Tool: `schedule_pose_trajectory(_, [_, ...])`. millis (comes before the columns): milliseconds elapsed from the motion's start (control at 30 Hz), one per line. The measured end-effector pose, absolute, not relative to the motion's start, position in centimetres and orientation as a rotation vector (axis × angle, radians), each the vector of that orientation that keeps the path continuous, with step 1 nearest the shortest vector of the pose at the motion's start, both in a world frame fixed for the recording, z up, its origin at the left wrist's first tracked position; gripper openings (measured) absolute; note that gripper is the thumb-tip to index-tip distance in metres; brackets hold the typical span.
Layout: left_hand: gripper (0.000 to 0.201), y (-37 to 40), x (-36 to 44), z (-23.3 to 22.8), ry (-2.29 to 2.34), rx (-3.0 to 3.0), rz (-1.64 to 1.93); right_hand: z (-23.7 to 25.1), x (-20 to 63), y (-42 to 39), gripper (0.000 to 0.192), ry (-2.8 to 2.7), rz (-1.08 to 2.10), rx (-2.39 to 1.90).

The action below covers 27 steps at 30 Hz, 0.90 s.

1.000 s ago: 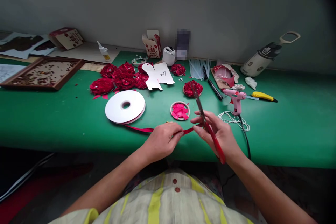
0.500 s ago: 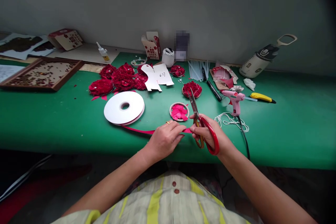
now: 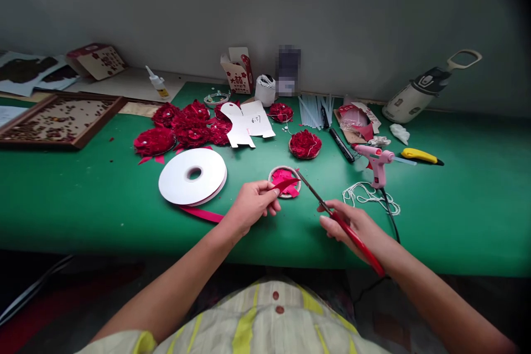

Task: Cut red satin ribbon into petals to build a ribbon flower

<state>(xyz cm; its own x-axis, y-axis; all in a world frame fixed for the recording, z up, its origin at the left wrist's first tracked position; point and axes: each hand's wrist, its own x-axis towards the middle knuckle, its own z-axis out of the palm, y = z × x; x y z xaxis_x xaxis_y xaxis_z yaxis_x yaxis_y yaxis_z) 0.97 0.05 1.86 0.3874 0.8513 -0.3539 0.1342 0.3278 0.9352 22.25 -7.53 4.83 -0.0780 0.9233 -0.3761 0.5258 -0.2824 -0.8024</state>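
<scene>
My left hand pinches a red ribbon near its end, and the free tip sticks out to the right. Behind the hand, the ribbon leads back to a white spool lying flat. In my right hand is a pair of red-handled scissors, held with the blades pointing up and left, close to the ribbon's tip but apart from it. Just beyond the ribbon end lies a round ring filled with red ribbon pieces. A red ruffled flower sits farther back.
Several red flowers lie behind the spool, beside a white card cutout. To the right are a pink glue gun, white cord, a black marker, a yellow cutter and a tilted bottle.
My hands have moved apart. The right hand has let go of the ribbon end and swung the scissors leftward to point at it; the left hand now holds the tip up.
</scene>
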Motion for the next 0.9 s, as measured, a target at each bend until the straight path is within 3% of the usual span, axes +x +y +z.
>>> schedule_pose_trajectory(433, [0.026, -0.1, 1.6, 1.3, 1.112, 0.872, 0.69, 5.9, 21.6, -7.7, 0.034, -1.707, 1.524, -1.689])
schedule_pose_trajectory(900, [0.025, 0.6, 2.3, 0.5, 1.045, 0.84, 0.576, 4.9, 20.2, -5.5, 0.036, -1.994, 1.311, -1.828])
